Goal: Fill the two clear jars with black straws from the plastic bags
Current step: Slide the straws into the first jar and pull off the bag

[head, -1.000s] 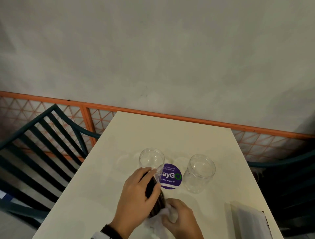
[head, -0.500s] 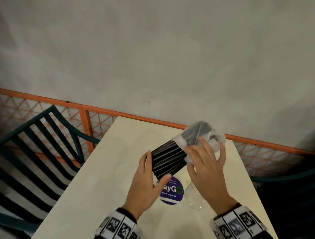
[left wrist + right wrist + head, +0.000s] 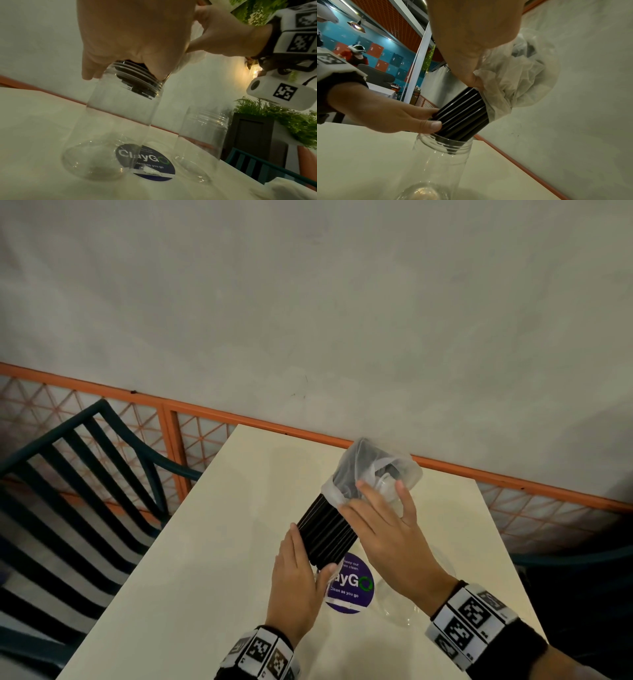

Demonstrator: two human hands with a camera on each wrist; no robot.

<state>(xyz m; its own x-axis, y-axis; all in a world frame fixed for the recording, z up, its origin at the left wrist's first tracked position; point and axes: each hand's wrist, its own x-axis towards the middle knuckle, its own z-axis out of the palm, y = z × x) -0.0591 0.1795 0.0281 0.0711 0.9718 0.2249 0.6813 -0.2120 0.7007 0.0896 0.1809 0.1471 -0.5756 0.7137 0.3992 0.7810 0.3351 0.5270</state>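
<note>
Right wrist view: straw bundle (image 3: 462,115) tilted, lower ends just inside mouth of near jar (image 3: 441,146) on desk (image 3: 359,155), upper ends leaning away, covered by plastic bag (image 3: 513,81). Bundle gripped by left hand (image 3: 399,117) above rim; bag pinched by right hand (image 3: 387,529). Second jar (image 3: 202,142) untouched alongside.

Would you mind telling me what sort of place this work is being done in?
Probably a cafe or food-court dining area. The table carries a round "Clean as you go" sticker, slatted dining chairs stand beside it, and the right wrist view shows pendant lamps and more seating behind.
</note>
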